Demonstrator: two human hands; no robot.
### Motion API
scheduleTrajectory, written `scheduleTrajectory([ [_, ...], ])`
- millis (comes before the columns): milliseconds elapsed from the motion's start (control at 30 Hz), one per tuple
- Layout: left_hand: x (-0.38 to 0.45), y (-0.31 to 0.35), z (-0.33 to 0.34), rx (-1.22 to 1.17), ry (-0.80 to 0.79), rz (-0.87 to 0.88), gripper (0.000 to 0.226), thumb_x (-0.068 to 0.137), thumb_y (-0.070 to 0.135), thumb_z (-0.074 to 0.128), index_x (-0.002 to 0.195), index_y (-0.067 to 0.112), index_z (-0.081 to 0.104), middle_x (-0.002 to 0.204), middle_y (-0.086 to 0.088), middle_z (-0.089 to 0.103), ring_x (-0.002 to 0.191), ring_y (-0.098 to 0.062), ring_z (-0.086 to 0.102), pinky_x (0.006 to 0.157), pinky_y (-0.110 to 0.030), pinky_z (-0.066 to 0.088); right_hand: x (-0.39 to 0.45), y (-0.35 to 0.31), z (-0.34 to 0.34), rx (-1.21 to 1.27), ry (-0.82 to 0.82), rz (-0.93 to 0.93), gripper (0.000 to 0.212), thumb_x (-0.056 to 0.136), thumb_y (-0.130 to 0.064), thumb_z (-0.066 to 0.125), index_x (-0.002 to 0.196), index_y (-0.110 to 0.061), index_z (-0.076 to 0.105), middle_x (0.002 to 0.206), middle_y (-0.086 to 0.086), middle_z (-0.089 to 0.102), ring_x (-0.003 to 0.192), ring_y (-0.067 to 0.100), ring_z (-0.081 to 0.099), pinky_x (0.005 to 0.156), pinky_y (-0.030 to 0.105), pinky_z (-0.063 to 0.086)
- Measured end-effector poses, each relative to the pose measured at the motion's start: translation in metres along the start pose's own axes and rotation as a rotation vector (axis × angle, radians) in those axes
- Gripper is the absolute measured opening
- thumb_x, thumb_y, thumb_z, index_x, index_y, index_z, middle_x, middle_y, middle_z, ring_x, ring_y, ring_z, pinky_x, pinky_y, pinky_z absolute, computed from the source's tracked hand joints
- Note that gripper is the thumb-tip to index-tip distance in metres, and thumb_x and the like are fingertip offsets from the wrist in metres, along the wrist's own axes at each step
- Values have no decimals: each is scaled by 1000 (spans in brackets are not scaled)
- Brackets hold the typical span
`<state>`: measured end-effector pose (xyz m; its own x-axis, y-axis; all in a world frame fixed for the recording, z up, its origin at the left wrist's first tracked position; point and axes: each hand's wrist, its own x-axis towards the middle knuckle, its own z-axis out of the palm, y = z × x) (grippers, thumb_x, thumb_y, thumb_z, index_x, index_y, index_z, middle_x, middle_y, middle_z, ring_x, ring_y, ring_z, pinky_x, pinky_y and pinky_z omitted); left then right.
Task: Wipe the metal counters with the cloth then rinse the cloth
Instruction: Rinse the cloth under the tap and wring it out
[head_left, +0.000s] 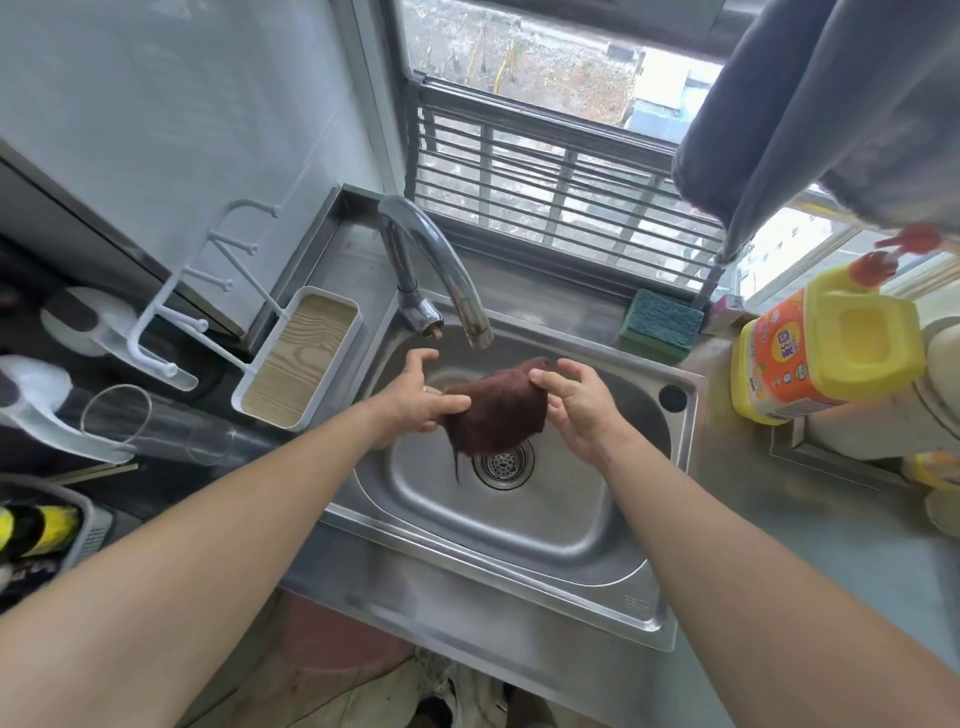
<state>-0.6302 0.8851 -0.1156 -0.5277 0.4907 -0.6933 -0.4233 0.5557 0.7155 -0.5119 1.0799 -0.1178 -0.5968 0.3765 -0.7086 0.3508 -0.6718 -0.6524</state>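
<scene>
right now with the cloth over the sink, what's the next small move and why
Probably turn on the tap. Both hands, left hand and right hand, hold the brown cloth over the sink, just under the spout, yet no water seems to be running. The left hand is nearer the tap base, so it could let go and reach there.

Open sink basin at centre, crowded edges on both sides

The sink (545, 525) basin lies open in the lower centre, below the cloth (496, 410) held across its upper part. The faucet (441, 270) spout arches over the basin's upper edge. At left, a white rack (291, 358) borders the rim; at right, a sponge (660, 325) and yellow detergent bottle (826, 343) stand on the counter (810, 551), whose lower right stretch lies open.
</scene>
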Motion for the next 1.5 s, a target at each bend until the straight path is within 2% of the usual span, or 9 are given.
scheduleTrajectory([
  [200,0,-6,2,36,-22,188,63,94,4,62,142,34,33,93,-14,55,80,-20,57,73,-32,51,-13,9,-3,-433,-146,-7,59,74,-6,83,126,-20,61,132,22,52,110,19,61,103,33,48],
  [333,6,-12,6,589,-58,306,66,73,19,86,130,23,55,115,-5,58,106,-18,59,87,-21,46,-13,10,1,-1138,-256,-53,64,70,-24,86,130,-26,64,163,17,-4,152,28,15,118,29,26],
  [400,9,-12,8,823,78,356,46,69,24,87,110,21,65,104,-3,55,103,-21,58,83,-22,42,-14,6,3,-1363,-295,-134,43,76,-20,80,118,-20,71,157,25,24,148,27,25,107,24,35],
  [467,11,-11,7,831,181,372,26,67,34,84,85,26,67,94,-2,49,98,-20,55,81,-23,43,-16,1,4,-1337,-231,-196,8,77,-22,75,85,-20,75,105,10,68,107,21,61,81,25,47],
  [533,10,-7,1,600,189,340,21,67,40,82,78,29,69,100,-4,51,99,-16,55,84,-23,48,-14,-4,-2,-1160,-166,-197,13,75,-28,72,70,-17,67,68,-4,61,73,15,59,66,27,44],
  [733,0,15,19,-216,27,54,29,93,22,70,119,13,64,104,-6,73,92,-21,70,75,-38,62,-9,-5,-4,-248,-101,-4,33,90,-25,73,113,-10,55,111,15,68,98,29,71,84,54,60],
  [1000,19,-5,50,-223,312,-295,23,80,-8,74,100,0,65,84,-13,67,66,-20,65,58,-32,60,0,24,-4,-381,55,141,44,88,2,71,128,0,50,115,21,63,82,26,68,56,29,61],
  [1333,55,59,52,421,477,581,32,87,18,73,106,20,47,93,1,58,79,-4,52,75,-10,38,36,-40,-9,-950,250,-705,15,93,-20,64,97,-32,57,89,0,64,80,16,62,77,34,52],
  [1500,91,89,56,486,415,536,46,90,21,70,131,20,51,121,-6,58,109,-16,54,101,-25,42,63,-53,-14,-1045,398,-667,27,96,-17,55,123,-23,57,119,8,53,98,19,54,85,31,46],
])
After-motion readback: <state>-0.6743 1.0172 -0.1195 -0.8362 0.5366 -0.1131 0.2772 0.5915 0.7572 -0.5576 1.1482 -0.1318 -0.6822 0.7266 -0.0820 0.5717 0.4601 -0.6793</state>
